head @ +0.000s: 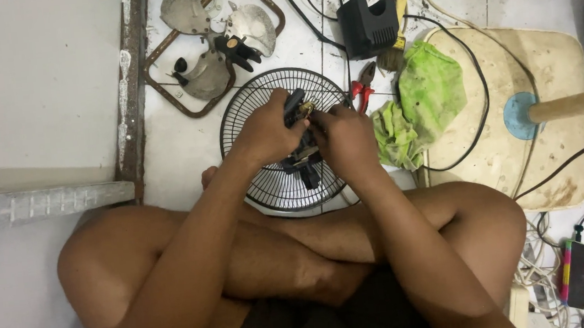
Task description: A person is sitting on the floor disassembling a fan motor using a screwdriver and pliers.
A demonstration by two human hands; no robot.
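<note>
Crossed bare legs [294, 256] fill the bottom of the frame, knees spread to both sides. Just above them, at centre, the left hand [265, 129] and right hand [346, 136] meet, both with fingers curled tightly around a small dark motor part [296, 108]. The part sits over the middle of a round black wire fan guard [251, 111] lying flat on the tiled floor; its long axis runs roughly up and down the frame. Red-handled pliers [364, 86] lie just right of the guard, touching a green rag [421, 101]. Farther up, a black box [366, 25] and a grey fan blade [219, 39] crowd the top; bare floor stays open at left.
</note>
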